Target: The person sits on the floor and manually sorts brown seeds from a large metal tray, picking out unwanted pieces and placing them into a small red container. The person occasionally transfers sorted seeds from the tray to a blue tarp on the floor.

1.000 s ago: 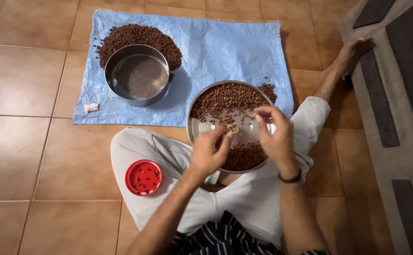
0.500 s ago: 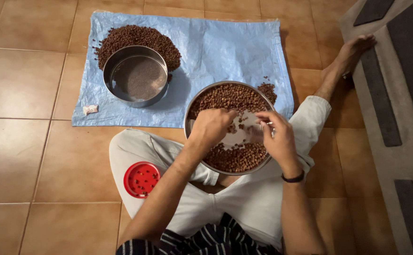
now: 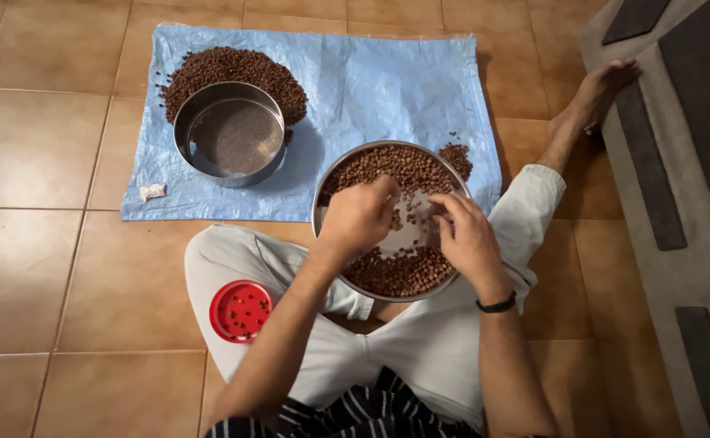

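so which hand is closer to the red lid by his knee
Left. The left hand is over the left part of the steel plate of brown grains, up and right of the red lid. The right hand is over the plate's right side, farther off.

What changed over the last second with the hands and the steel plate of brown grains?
The left hand moved from the near rim up over the round steel plate of brown grains; the right hand dropped slightly toward the cleared middle. The steel sieve, blue sheet and red lid stayed put.

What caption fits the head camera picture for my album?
Both hands, left hand and right hand, sort brown seeds in a steel plate on the lap.
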